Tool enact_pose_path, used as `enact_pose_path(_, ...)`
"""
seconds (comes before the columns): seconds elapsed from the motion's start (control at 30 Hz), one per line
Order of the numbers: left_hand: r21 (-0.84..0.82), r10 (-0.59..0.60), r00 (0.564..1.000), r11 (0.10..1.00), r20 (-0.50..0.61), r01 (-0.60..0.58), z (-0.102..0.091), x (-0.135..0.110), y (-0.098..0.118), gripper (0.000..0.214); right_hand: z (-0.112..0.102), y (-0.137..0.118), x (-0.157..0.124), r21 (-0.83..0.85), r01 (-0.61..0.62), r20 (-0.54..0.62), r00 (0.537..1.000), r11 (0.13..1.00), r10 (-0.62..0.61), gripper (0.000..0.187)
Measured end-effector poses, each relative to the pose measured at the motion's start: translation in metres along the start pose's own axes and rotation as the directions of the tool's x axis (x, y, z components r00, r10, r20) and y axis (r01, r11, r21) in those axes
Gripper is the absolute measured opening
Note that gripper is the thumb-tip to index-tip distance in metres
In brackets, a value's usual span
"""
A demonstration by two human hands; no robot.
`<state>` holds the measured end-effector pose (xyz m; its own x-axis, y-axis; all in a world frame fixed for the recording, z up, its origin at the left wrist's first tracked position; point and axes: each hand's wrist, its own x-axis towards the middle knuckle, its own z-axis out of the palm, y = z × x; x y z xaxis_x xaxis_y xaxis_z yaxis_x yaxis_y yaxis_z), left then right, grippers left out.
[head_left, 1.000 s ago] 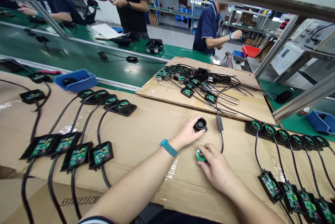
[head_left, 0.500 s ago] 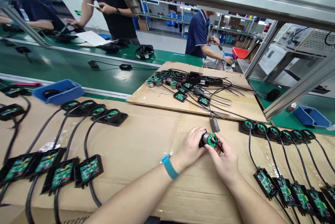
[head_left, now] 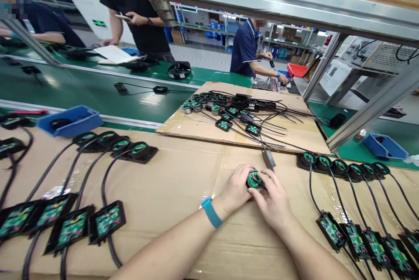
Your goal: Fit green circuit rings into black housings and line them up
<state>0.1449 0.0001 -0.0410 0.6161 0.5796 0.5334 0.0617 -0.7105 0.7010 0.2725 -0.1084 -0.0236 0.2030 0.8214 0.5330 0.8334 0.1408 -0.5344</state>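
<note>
Between my hands is a small round motor (head_left: 253,179) with a green ring-shaped circuit board and yellow wires on top. It sits down inside a black round housing that is mostly hidden by my fingers. My left hand (head_left: 238,184), with a teal band at the wrist, wraps round the housing from the left. From the right, my right hand (head_left: 271,192) pinches at the motor's edge with thumb and fingers. Just beyond them a grey finned block (head_left: 269,159) lies on the cardboard, joined to a black cable.
Finished-looking rows of black housings with cabled circuit boxes lie at left (head_left: 106,221) and right (head_left: 330,230). A raised cardboard sheet (head_left: 176,127) bears a tangle of motors, boards and cables. Blue bins (head_left: 70,121) stand either side. A metal post (head_left: 369,101) rises at right. Several people work beyond.
The motor, whose silver side showed before, has gone down into the black housing. My right hand has moved left, closer to my left hand. A co-worker's hand at the back has lowered.
</note>
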Motion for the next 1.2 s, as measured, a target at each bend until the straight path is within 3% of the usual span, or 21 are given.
enact_pose_path(0.07, -0.025, -0.049, 0.993, 0.998, 0.109, 0.052, -0.003, 0.001, -0.001, 0.041, 0.003, 0.003, 0.0, -0.029, 0.001, 0.047, 0.999, 1.0, 0.0, 0.036)
enact_pose_path(0.17, -0.058, -0.131, 0.941, 0.986, 0.312, 0.157, -0.012, 0.003, -0.003, 0.066, 0.006, 0.005, 0.004, -0.02, -0.044, 0.094, 0.995, 0.999, 0.045, 0.041)
enact_pose_path(0.27, -0.169, -0.166, 0.905, 0.954, 0.392, 0.248, -0.022, 0.004, -0.013, 0.075, 0.005, 0.003, 0.01, -0.024, -0.053, 0.121, 0.991, 0.998, 0.056, 0.041)
enact_pose_path(0.33, -0.273, -0.165, 0.93, 0.926, 0.327, 0.26, -0.026, 0.004, -0.023, 0.077, 0.001, -0.002, 0.012, -0.038, 0.003, 0.083, 0.997, 0.999, 0.0, 0.031)
enact_pose_path(0.43, -0.349, -0.25, 0.963, 0.898, 0.095, 0.268, -0.027, 0.004, -0.038, 0.091, -0.003, -0.012, 0.008, -0.048, 0.085, -0.06, 0.994, 0.995, -0.088, 0.034)
enact_pose_path(0.5, -0.389, -0.353, 0.934, 0.867, -0.044, 0.31, -0.026, 0.005, -0.044, 0.09, -0.001, -0.018, 0.005, -0.105, 0.074, -0.037, 0.996, 0.992, -0.078, 0.04)
enact_pose_path(0.6, -0.473, -0.486, 0.859, 0.802, -0.16, 0.366, -0.025, 0.01, -0.047, 0.088, 0.005, -0.021, 0.001, -0.224, 0.039, 0.17, 0.985, 0.974, -0.001, 0.038)
enact_pose_path(0.7, -0.488, -0.546, 0.816, 0.774, -0.191, 0.404, -0.028, 0.013, -0.046, 0.086, 0.01, -0.024, -0.001, -0.19, 0.007, 0.146, 0.989, 0.982, 0.021, 0.042)
enact_pose_path(0.77, -0.462, -0.505, 0.846, 0.799, -0.168, 0.385, -0.033, 0.013, -0.044, 0.086, 0.012, -0.025, -0.001, -0.174, -0.027, 0.124, 0.991, 0.984, 0.049, 0.046)
enact_pose_path(0.87, -0.404, -0.368, 0.93, 0.847, 0.024, 0.346, -0.04, 0.008, -0.038, 0.083, 0.009, -0.023, 0.003, -0.157, -0.04, 0.285, 0.955, 0.987, 0.085, 0.041)
enact_pose_path(0.93, -0.28, -0.288, 0.935, 0.898, 0.208, 0.339, -0.042, 0.004, -0.03, 0.079, 0.001, -0.015, 0.008, -0.074, -0.022, 0.31, 0.95, 0.997, 0.044, 0.037)
enact_pose_path(1.0, -0.085, -0.219, 0.918, 0.962, 0.331, 0.26, -0.041, 0.0, -0.021, 0.077, -0.011, -0.002, 0.014, -0.027, -0.043, 0.204, 0.978, 0.999, 0.048, 0.033)
enact_pose_path(1.1, 0.124, -0.136, 0.918, 0.988, 0.374, 0.096, -0.037, -0.003, -0.011, 0.056, -0.026, 0.02, 0.02, -0.088, -0.102, 0.137, 0.984, 0.991, 0.113, 0.025)
enact_pose_path(1.2, 0.182, -0.115, 0.93, 0.982, 0.349, 0.053, -0.036, -0.001, -0.012, 0.041, -0.028, 0.029, 0.02, -0.149, -0.059, 0.251, 0.963, 0.987, 0.095, 0.027)
